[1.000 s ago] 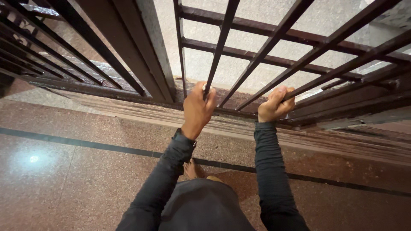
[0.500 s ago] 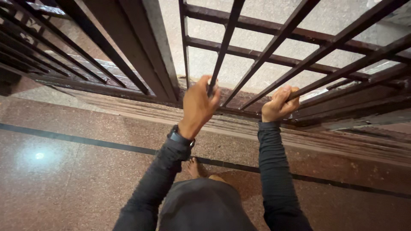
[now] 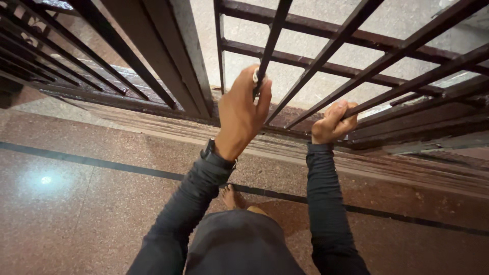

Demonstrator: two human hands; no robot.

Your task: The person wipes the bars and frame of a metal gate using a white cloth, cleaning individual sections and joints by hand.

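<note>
Rust-brown gate bars (image 3: 326,53) rose straight ahead, their long axis upright; the left hand (image 3: 242,109) gripped one bar higher, the right hand (image 3: 331,122) clenched another lower.

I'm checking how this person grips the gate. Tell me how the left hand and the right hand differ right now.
The left hand sits higher on its vertical bar than the right hand does on its own bar. The left hand shows its back with fingers curled round the bar and something small and pale under the fingertips; the right hand is a tight fist. A dark wristband shows only at the left wrist. Both grip dark metal gate bars and wear dark sleeves.
</note>
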